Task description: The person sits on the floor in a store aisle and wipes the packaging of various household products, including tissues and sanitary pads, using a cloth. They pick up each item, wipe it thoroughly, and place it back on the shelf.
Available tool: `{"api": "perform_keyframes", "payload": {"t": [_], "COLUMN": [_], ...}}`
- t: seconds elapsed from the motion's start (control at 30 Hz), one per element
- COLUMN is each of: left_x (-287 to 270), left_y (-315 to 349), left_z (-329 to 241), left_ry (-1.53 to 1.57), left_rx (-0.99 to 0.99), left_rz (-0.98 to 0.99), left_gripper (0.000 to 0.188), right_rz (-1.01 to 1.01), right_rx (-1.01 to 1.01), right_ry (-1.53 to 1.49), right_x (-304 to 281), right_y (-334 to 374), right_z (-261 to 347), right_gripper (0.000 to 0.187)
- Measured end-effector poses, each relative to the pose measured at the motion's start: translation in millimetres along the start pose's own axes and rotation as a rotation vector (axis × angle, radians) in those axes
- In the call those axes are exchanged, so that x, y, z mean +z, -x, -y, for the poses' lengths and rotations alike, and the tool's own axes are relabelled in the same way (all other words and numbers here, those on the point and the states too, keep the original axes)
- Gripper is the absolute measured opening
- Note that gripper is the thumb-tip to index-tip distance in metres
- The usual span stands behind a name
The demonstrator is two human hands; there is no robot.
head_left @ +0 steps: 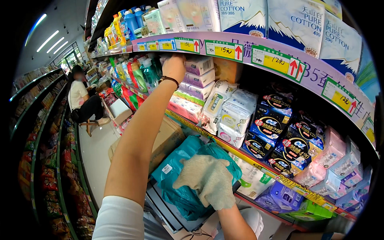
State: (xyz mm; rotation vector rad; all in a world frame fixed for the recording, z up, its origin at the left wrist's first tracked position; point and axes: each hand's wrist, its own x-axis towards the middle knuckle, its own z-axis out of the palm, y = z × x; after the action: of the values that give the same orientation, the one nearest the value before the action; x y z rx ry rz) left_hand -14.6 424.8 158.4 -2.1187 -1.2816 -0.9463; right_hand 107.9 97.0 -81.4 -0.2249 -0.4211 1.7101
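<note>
My left hand [174, 69], with a dark bracelet at the wrist, reaches up into the shelf, just under the upper shelf's edge. Its fingers are hidden behind that edge and the hand itself. Right beside it is a stack of purple and white soft packs [199, 78]. To its left stand green bottles [149, 72]. My right hand is covered by a beige cloth [206, 180], which hangs over it in folds and hides the fingers. Beneath the cloth lies a teal plastic bag [176, 168], on top of grey flat items [160, 206].
A cardboard box [166, 140] stands below the shelf. White packs [236, 114] and black boxes [268, 122] line the shelf to the right. Price tags [222, 50] run along the upper edge. Down the aisle [90, 156], a person [82, 96] sits on a stool.
</note>
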Motion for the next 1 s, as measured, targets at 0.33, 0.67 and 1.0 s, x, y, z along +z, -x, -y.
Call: {"api": "perform_keyframes", "payload": {"t": [0.33, 0.67, 1.0], "left_x": [-43.8, -62.2, -94.8], "left_y": [26.7, 42.5, 78.8], "left_z": [-24.8, -2.5, 28.8], "left_ry": [-0.168, -0.265, -0.138], "left_rx": [0.061, 0.293, 0.386], "left_rz": [0.288, 0.113, 0.076], "left_gripper": [0.091, 0.088, 0.053], "right_rz": [0.044, 0.175, 0.151], "right_rx": [0.07, -0.122, 0.083], "right_ry": [0.121, 0.594, -0.242], "right_x": [54.3, 14.4, 26.3], "right_y": [4.6, -6.3, -4.4], "right_z": [20.1, 10.0, 25.4], "right_gripper": [0.048, 0.054, 0.048]}}
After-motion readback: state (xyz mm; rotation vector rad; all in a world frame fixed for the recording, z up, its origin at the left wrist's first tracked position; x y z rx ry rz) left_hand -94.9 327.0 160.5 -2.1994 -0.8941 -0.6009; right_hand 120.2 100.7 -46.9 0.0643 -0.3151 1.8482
